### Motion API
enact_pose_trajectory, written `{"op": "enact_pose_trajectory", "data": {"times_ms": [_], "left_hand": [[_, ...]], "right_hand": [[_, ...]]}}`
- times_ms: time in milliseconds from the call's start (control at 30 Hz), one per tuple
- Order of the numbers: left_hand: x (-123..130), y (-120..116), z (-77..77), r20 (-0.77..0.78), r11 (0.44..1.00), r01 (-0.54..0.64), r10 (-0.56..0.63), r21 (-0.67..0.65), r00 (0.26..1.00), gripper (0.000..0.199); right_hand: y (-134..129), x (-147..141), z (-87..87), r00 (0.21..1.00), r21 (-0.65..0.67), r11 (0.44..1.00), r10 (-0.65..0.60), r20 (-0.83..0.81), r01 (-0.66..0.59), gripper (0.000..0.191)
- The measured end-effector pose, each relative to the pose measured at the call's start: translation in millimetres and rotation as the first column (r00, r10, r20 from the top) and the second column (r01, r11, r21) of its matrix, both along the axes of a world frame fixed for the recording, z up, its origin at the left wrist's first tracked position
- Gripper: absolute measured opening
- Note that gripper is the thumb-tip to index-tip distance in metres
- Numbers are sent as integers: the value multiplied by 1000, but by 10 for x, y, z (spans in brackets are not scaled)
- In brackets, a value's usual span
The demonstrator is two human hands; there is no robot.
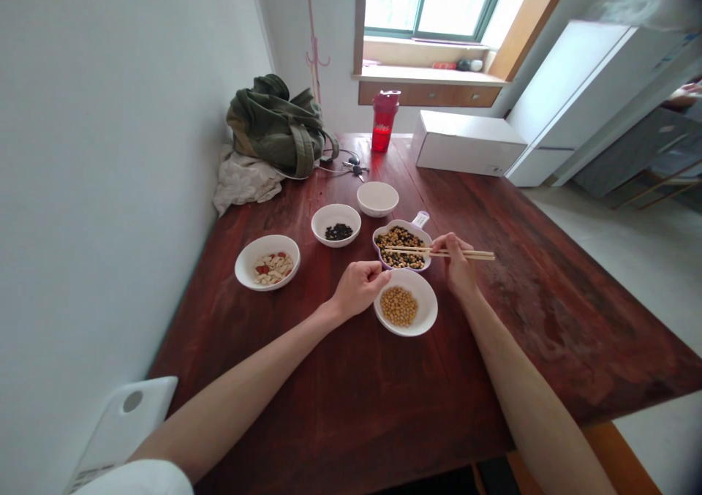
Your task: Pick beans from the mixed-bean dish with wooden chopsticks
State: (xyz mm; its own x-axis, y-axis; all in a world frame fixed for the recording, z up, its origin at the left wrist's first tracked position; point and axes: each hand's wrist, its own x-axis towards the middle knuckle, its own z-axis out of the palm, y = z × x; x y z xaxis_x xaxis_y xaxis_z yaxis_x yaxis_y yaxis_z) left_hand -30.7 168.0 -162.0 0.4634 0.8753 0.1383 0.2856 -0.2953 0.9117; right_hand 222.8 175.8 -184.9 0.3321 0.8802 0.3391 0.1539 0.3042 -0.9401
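My right hand (457,261) holds a pair of wooden chopsticks (477,254), their tips over a purple-edged, lobed dish (375,240) of mixed black and yellow beans (403,240). That dish has a short white handle (420,220). In front of it stands a white bowl (429,311) with yellow soybeans (399,306). My left hand (359,288) is closed at this bowl's left rim, the thumb resting on it; its fingertips are partly hidden. Farther left are a white bowl (336,213) of black beans (338,232) and a white bowl (246,254) of pale and reddish flat pieces (273,269).
Another white bowl (378,198) stands behind the dish on the dark red wooden table (340,422). Toward the back are a green bag (279,126) on a pale cloth (246,180), keys (355,167), a red shaker bottle (385,122) and a white box (466,144). A wall borders the left side.
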Motion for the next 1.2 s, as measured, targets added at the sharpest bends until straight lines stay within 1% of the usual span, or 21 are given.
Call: {"op": "enact_pose_trajectory", "data": {"times_ms": [133, 200, 267, 400, 533, 933, 1200], "left_hand": [[0, 0, 2, -5, 1000, -1, 1, -1, 1000, 47], [1, 2, 0, -6, 1000, -2, 2, 0, 1000, 47], [2, 4, -2, -5, 1000, 0, 0, -1, 1000, 47], [5, 4, -8, 2, 1000, 5, -5, -8, 1000, 47], [4, -1, -13, 5, 1000, 3, -3, -6, 1000, 47], [3, 4, 1, 2, 1000, 1, -1, 0, 1000, 47], [6, 9, -10, -1, 1000, 1, -1, -5, 1000, 47]], "right_hand": [[0, 36, 48, 995, 41, 999, 13, -98, -9, 51], [-5, 46, 47, 993, 45, 999, 25, -113, -20, 49], [-11, 43, 29, 996, 23, 999, 42, -72, -41, 48], [-27, 12, -8, 996, -16, 997, 70, 59, -69, 51], [-42, -13, 9, 991, -20, 997, 78, 112, -76, 52], [-54, -39, 52, 986, -31, 997, 78, 146, -74, 54], [-67, -46, 72, 984, -37, 995, 94, 153, -89, 51]]}}
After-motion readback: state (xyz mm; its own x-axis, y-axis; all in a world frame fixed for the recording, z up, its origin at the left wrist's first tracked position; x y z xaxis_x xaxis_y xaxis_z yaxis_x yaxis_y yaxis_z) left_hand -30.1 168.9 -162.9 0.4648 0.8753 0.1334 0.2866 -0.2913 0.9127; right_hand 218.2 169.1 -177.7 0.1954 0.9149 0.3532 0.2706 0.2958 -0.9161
